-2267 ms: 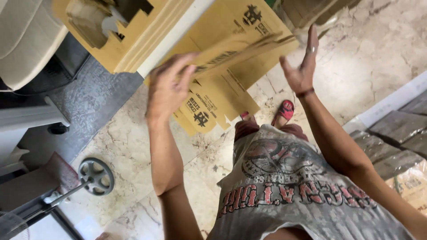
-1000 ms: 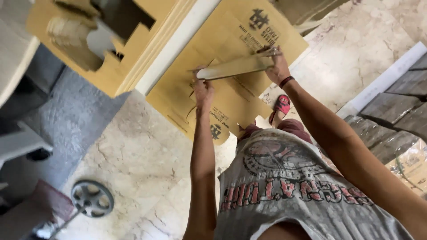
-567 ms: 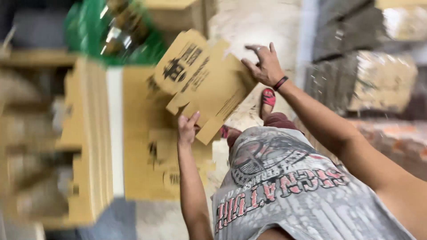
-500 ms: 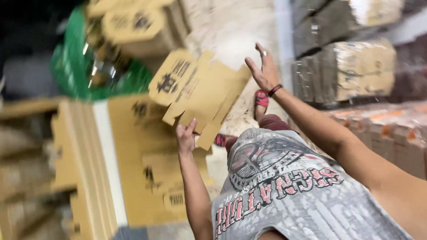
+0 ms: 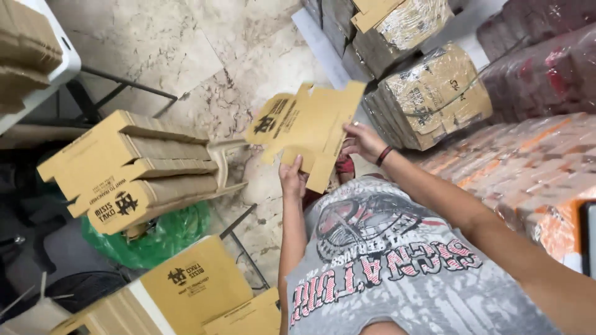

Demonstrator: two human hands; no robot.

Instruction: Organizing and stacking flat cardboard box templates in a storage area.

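Cardboard fills this moment — a flat, die-cut sheet of tan cardboard (image 5: 308, 127) with dark printing on it is held up in front of the person's chest, over the marbled stone floor (image 5: 186, 56). The left hand (image 5: 292, 177) grips the sheet's lower edge, fingers curled up around a flap near the bottom. The right hand (image 5: 362, 141) holds the sheet's right side, fingers closed on the edge beside a dark wristband (image 5: 383, 155). Both hands are closed on the same sheet, and it tilts slightly, with its notched tabs pointing up and to the left.

Below the hands is the person's grey printed shirt (image 5: 397, 273). To the left, a stack of folded cardboard boxes (image 5: 130, 170) rests on a pale stool or small table — its top is mostly hidden. Under and beside that stack lies a green plastic bag (image 5: 155, 239). Near the bottom edge, more flat printed cardboard sheets (image 5: 195, 285) lean in a pile. At the upper right stand shrink-wrapped bundles of cardboard (image 5: 434, 93), and further right lie wrapped packs in red and orange (image 5: 534, 155). A white table edge (image 5: 59, 53) with cardboard on it shows at the upper left.
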